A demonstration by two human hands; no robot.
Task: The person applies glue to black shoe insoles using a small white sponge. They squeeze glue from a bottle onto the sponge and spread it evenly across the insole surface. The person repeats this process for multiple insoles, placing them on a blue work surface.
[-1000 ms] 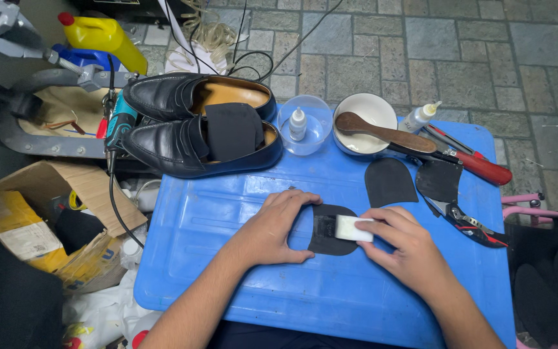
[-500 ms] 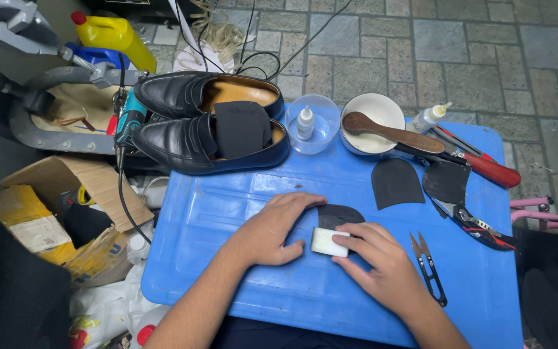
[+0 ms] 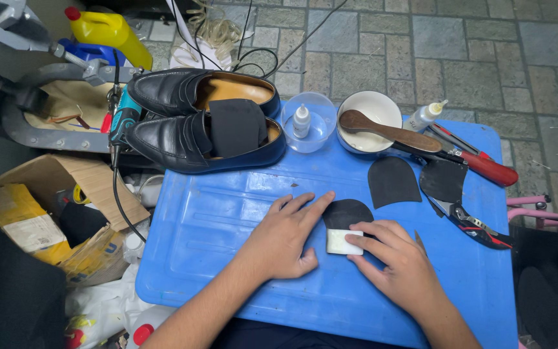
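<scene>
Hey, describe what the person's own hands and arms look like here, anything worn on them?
Both the left hand and the right hand are bare: no gloves, rings, watch or bracelets show. The forearms are uncovered too, with no sleeves reaching into view. Fingernails look short and plain.

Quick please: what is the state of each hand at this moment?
Left hand: open, flat, fingers pressing the black rubber heel piece.
Right hand: closed on a small white block.
</scene>
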